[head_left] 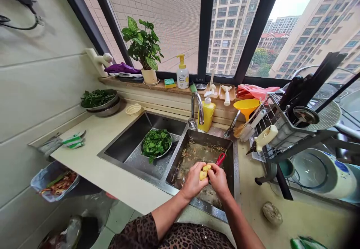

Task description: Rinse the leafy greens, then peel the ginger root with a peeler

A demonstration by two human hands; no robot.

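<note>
Over the right sink basin, my left hand is closed round a knobbly piece of peeled yellow ginger. My right hand is closed too, its fingertips against the ginger's right side. From behind those fingers a red-handled tool sticks out, its working end hidden. Below both hands, the right basin holds murky water with brown scraps floating in it. A bowl of green leaves stands in the left basin.
The tap rises behind the divider, beside a yellow soap bottle. A dish rack with utensils and bowls stands at right, near a wrapped lump. More leaves fill a bowl at left; a scrap bin sits below the counter.
</note>
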